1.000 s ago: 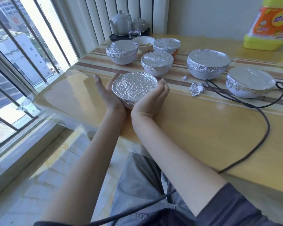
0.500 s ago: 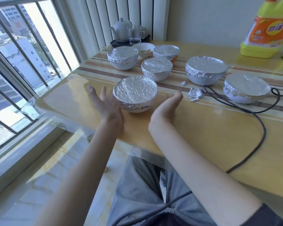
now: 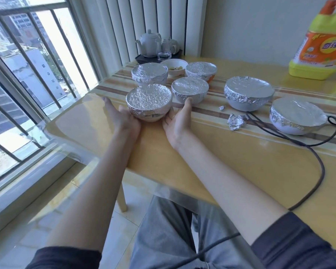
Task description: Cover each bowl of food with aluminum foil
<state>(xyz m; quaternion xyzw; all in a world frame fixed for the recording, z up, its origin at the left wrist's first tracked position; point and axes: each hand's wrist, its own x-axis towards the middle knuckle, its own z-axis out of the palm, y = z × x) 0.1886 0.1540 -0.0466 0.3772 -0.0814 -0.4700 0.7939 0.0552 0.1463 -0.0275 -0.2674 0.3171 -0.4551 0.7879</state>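
A foil-covered bowl stands on the yellow table between my two hands. My left hand lies open at its left side, palm up, touching the bowl's base. On the right, my right hand is open with straight fingers beside the bowl. Several more foil-covered bowls stand behind: one at the back left, one in the middle, one orange-sided, and two larger ones to the right. A small white bowl with food stands uncovered at the back.
Crumpled foil scraps lie right of my hands. A black cable loops across the table's right part. A tea set on a dark tray sits at the far edge, a yellow detergent bottle at the back right. Window bars run along the left.
My hands let go of the bowl, drew apart, then came back beside it with open palms. The bowl now stands further back, near the other covered bowls.
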